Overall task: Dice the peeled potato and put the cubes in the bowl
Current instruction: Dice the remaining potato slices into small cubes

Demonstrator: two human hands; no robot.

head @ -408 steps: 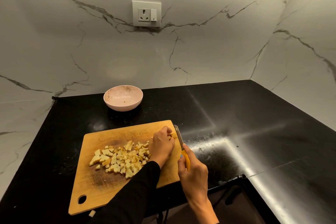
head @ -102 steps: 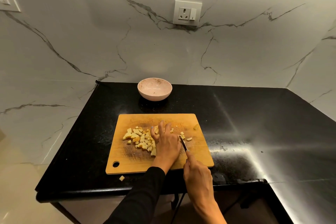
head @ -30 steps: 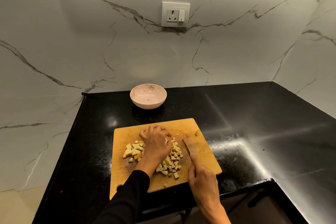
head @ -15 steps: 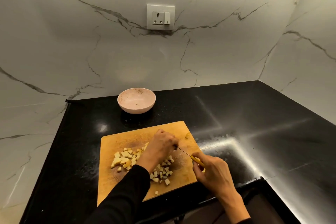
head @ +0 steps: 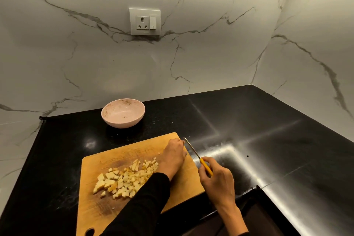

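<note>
**Potato cubes cut, bowl not yet filled**

Potato cubes [head: 126, 181] lie heaped on the cutting board [head: 107, 161], just left of the left hand [head: 173, 156], whose curled fingers rest at the board's far right corner; whether they pinch a last piece is hidden. The right hand [head: 217, 180] grips the knife [head: 199, 159] beside it. Dicing looks nearly done; the bowl [head: 122, 120] beyond holds no cubes. Bare table [head: 268, 140] stretches rightward.

No readable text, label, brand or number shows on anything here.
</note>
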